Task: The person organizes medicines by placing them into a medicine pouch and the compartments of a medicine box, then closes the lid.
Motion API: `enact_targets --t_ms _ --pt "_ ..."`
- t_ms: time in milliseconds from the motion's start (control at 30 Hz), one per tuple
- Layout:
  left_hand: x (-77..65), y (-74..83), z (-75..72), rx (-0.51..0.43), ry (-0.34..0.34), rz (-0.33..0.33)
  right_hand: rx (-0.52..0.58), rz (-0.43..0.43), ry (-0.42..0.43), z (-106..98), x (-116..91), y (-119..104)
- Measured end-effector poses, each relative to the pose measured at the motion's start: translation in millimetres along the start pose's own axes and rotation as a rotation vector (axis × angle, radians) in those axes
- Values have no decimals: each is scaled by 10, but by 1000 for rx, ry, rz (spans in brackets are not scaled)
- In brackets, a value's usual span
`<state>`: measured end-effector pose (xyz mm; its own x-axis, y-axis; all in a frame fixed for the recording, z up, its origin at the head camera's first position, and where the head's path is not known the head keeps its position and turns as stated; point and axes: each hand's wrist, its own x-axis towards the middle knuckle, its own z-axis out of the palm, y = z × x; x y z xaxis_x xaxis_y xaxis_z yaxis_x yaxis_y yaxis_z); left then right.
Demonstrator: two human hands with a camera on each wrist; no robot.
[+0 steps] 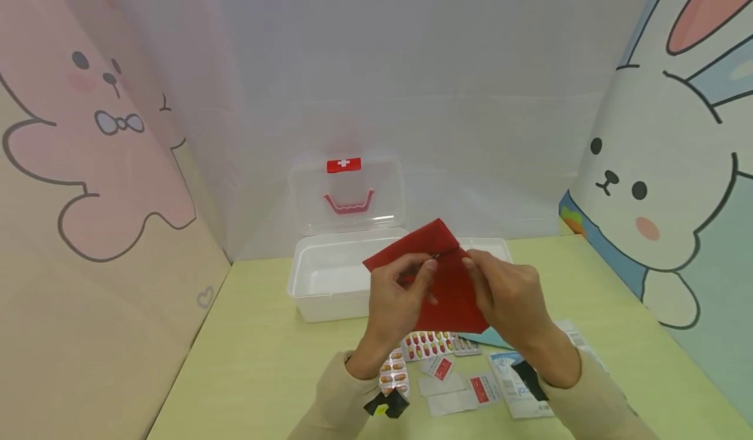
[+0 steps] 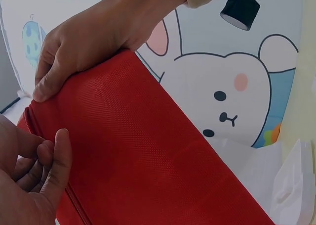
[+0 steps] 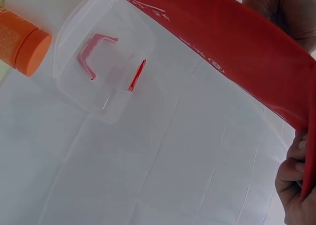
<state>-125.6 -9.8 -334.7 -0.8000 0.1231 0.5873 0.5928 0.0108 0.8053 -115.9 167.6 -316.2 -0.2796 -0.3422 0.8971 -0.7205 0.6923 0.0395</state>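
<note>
A red fabric pouch (image 1: 455, 296) with a zipper (image 2: 79, 205) is held up in front of the box. My left hand (image 1: 395, 296) pinches at the zipper with thumb and forefinger, close to the pouch's upper edge. Gripping the pouch's right edge near the zipper's end is my right hand (image 1: 510, 293). White print shows on the side facing away, in the right wrist view. Behind the pouch stands a white box (image 1: 332, 299), its clear lid (image 1: 306, 195) raised, with a red handle (image 1: 350, 206) and a red clasp (image 1: 344, 165) bearing a white cross.
Below my hands lie blister packs of capsules (image 1: 393, 376), small white-and-red packets (image 1: 484, 389), a blue-and-white packet (image 1: 518, 388) and a light blue item (image 1: 489, 338). A white tray-like piece (image 1: 499, 249) shows behind the pouch. An orange-capped bottle (image 3: 32, 49) appears in the right wrist view.
</note>
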Motion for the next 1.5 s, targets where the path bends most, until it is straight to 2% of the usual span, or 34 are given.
enact_targets --t_ms 167,467,800,1100,1500 --pt "9 -41 -37 20 5 29 0 9 30 -37 25 -12" --pt "9 -126 -101 47 22 -2 31 14 115 -71 63 -26" --pt "-19 -165 -158 147 59 -21 46 47 108 -102 69 -37" --pt "-18 -206 -206 163 77 -14 19 43 124 -115 86 -45" --pt "-34 -349 -308 186 111 -33 -10 52 165 -130 73 -29"
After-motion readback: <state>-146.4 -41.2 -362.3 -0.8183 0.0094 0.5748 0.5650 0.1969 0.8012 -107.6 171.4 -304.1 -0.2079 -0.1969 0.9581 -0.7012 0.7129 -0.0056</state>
